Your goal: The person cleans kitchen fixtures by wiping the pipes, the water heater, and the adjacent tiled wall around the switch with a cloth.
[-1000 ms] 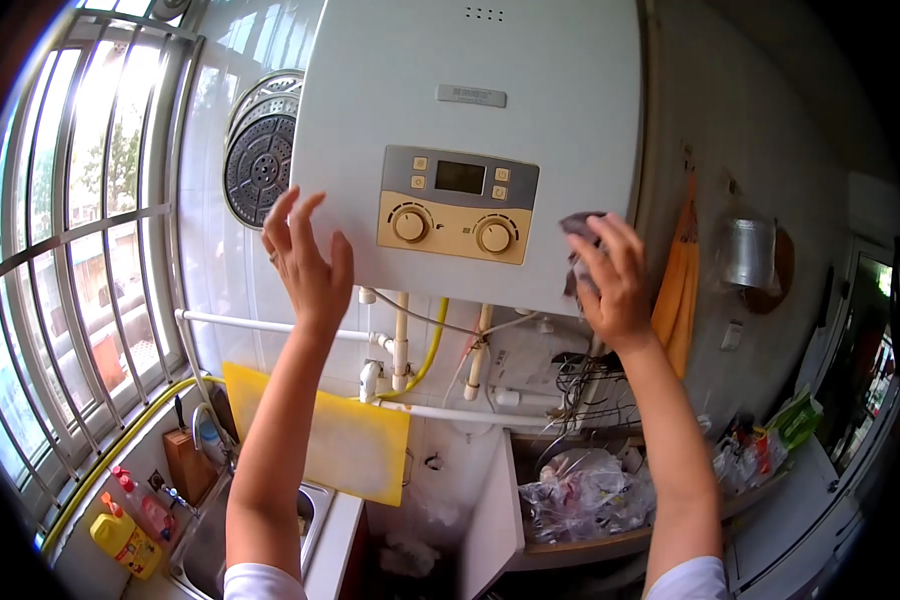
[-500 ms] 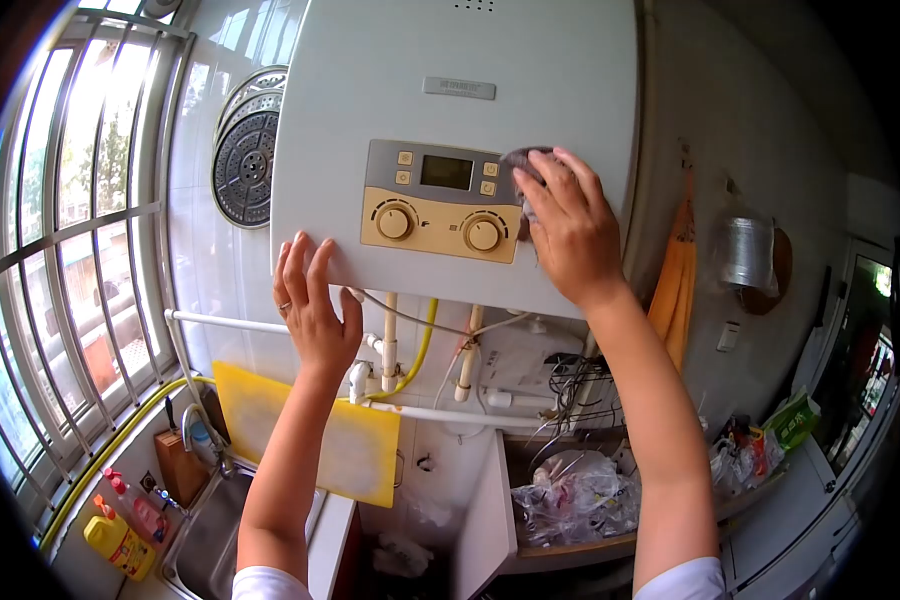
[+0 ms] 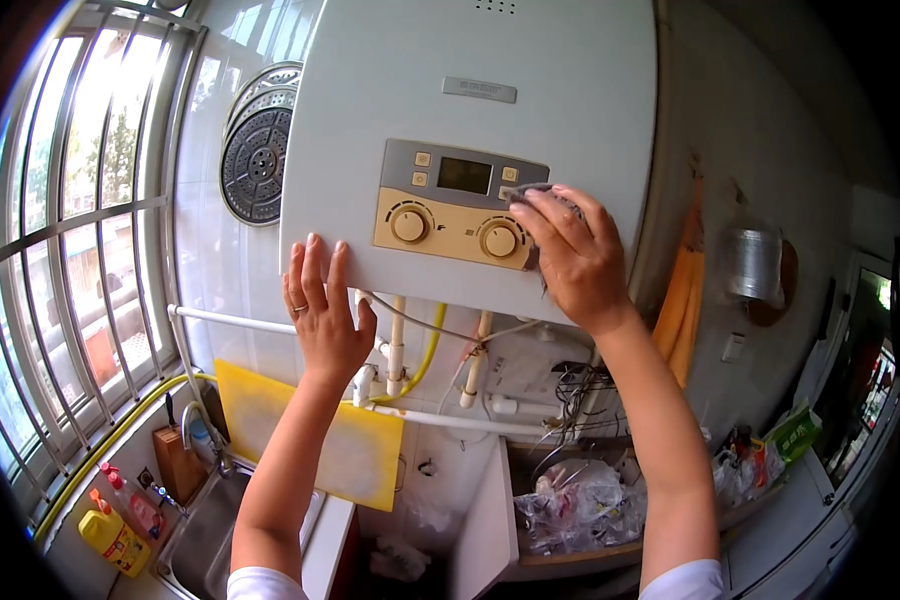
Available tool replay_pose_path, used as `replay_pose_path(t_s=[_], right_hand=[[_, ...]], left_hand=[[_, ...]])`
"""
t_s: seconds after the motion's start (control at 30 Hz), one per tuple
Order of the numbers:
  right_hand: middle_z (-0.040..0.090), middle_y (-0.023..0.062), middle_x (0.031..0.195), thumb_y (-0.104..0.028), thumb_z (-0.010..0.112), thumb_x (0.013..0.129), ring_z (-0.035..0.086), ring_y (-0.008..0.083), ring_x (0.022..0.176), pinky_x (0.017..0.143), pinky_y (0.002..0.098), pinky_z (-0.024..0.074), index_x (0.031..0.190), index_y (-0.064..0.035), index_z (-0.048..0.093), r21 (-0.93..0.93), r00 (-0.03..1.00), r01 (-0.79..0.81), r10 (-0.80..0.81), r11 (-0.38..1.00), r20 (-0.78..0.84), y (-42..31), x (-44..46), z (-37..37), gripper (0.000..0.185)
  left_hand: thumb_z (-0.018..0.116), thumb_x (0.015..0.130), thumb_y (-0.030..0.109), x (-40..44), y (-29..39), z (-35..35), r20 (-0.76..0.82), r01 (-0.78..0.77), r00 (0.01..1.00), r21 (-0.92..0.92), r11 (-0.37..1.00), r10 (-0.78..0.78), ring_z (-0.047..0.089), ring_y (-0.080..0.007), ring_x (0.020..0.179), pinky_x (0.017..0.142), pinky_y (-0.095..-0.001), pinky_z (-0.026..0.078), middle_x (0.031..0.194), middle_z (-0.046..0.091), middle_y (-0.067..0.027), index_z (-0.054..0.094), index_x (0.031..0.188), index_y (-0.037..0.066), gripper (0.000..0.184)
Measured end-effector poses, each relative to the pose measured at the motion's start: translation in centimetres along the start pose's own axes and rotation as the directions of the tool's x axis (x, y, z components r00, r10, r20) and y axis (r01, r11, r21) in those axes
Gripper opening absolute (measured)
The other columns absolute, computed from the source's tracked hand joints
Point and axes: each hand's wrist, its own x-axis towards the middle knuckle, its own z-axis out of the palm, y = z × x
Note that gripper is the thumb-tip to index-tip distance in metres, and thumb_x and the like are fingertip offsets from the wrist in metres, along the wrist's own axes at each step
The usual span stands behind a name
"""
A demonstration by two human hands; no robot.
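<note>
A white wall-mounted boiler (image 3: 370, 90) fills the upper middle of the view. On its front is a grey and beige control panel (image 3: 445, 235) with a dark display, small buttons and two round knobs. My right hand (image 3: 582, 262) is closed on a dark grey cloth (image 3: 542, 188), which touches the panel's right end by the lower right button. Part of the cloth is hidden behind the fingers. My left hand (image 3: 328, 318), a ring on one finger, rests with spread fingers against the boiler's lower left edge.
Pipes and a yellow hose (image 3: 430, 350) run below the boiler. A yellow board (image 3: 310, 430) leans beside the sink (image 3: 205, 535). Bottles (image 3: 115, 540) stand at lower left. An open drawer (image 3: 570, 555) holds plastic bags. A barred window (image 3: 90, 200) is on the left.
My right hand has moved the cloth down and slightly left across the panel's right end, over the lower button. My left hand stays at the boiler's lower edge. The view has shifted slightly.
</note>
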Motion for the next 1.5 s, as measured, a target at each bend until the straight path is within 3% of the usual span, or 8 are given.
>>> replay_pose_path(t_s=[0.17,0.47,0.73,1.07,1.17,1.27,1.4,1.5], right_hand=[[0.065,0.003,0.111,0.004,0.058,0.075,0.051,0.0246,0.114,0.094,0.0389,0.0446,0.136,-0.0147,0.053,0.072,0.989,-0.14,0.142,0.988,-0.028,0.5,1.5,0.2,0.065],[0.067,0.0061,0.109,0.006,0.057,0.074,0.054,0.0273,0.114,0.095,0.0397,0.0454,0.136,-0.0125,0.053,0.102,0.992,-0.125,0.126,0.987,-0.003,1.1,1.8,-0.3,0.065],[0.053,0.0067,0.129,0.002,0.06,0.076,0.046,0.0317,0.124,0.103,0.0403,0.0436,0.129,-0.012,0.057,0.15,0.982,-0.082,0.054,0.985,0.181,-1.6,-2.6,-2.0,0.055],[0.054,0.0063,0.122,-0.011,0.061,0.082,0.046,0.0285,0.125,0.103,0.0433,0.0461,0.117,-0.0102,0.063,0.242,0.967,0.178,-0.215,0.954,0.138,-10.1,0.3,4.5,0.034],[0.054,0.0048,0.122,-0.011,0.06,0.083,0.047,0.027,0.125,0.103,0.0417,0.0453,0.112,-0.0114,0.065,0.287,0.965,0.19,-0.233,0.939,0.123,-12.6,4.4,7.1,0.029],[0.054,0.0056,0.124,-0.01,0.058,0.084,0.046,0.0273,0.127,0.107,0.0417,0.0411,0.109,-0.0112,0.066,0.322,0.959,0.226,-0.267,0.92,0.092,-12.6,8.7,10.4,0.026],[0.056,0.007,0.13,-0.012,0.053,0.089,0.043,0.0285,0.13,0.111,0.0426,0.034,0.118,-0.0123,0.065,0.132,0.95,0.297,-0.306,0.946,0.059,-8.9,16.6,13.9,0.031],[0.054,0.0046,0.136,-0.021,0.058,0.092,0.043,0.0293,0.131,0.112,0.0418,0.0344,0.123,-0.0165,0.062,-0.047,0.991,0.104,-0.1,0.993,0.086,-5.5,21.9,13.5,0.032]], left_hand=[[0.063,0.069,0.006,-0.2,-0.3,-0.1,0.037,-0.018,0.999,0.032,0.999,0.017,0.023,-0.041,0.142,0.116,-0.0513,0.02,0.151,0.029,-0.0209,0.036,0.145,0.007,0.08],[0.063,0.07,0.007,-0.4,-0.4,-0.1,0.042,-0.025,0.999,0.027,0.999,0.024,0.023,-0.0409,0.143,0.117,-0.0522,0.019,0.151,0.029,-0.0207,0.036,0.145,0.007,0.08],[0.064,0.07,0.011,-0.2,0.0,-1.3,0.1,-0.005,0.995,-0.023,1.0,0.007,0.023,-0.0414,0.143,0.116,-0.0523,0.02,0.15,0.03,-0.0211,0.038,0.144,0.006,0.079],[0.058,0.076,0.003,-0.4,-1.7,-2.8,0.037,-0.028,0.999,-0.281,0.959,0.04,0.037,-0.0412,0.133,0.109,-0.0478,0.031,0.14,0.043,-0.0215,0.052,0.13,0.003,0.055],[0.058,0.073,-0.002,-1.9,-1.9,-2.7,-0.117,0.086,0.981,-0.452,0.888,-0.155,0.05,-0.0347,0.113,0.098,-0.0444,0.038,0.127,0.052,-0.0165,0.06,0.114,0.005,0.042],[0.057,0.072,-0.003,-3.4,-2.6,-2.4,-0.091,0.155,0.97,-0.492,0.857,-0.228,0.05,-0.0353,0.112,0.097,-0.044,0.039,0.125,0.053,-0.0173,0.061,0.111,0.004,0.039],[0.058,0.072,-0.004,-5.0,-3.0,-3.0,-0.023,0.167,0.978,-0.498,0.851,-0.205,0.054,-0.0357,0.109,0.091,-0.0427,0.045,0.119,0.055,-0.018,0.061,0.107,0.005,0.037],[0.059,0.072,-0.003,-6.0,-3.4,-4.0,0.041,0.165,0.985,-0.502,0.849,-0.167,0.06,-0.0327,0.099,0.081,-0.0397,0.05,0.114,0.058,-0.0149,0.063,0.103,0.007,0.033]])
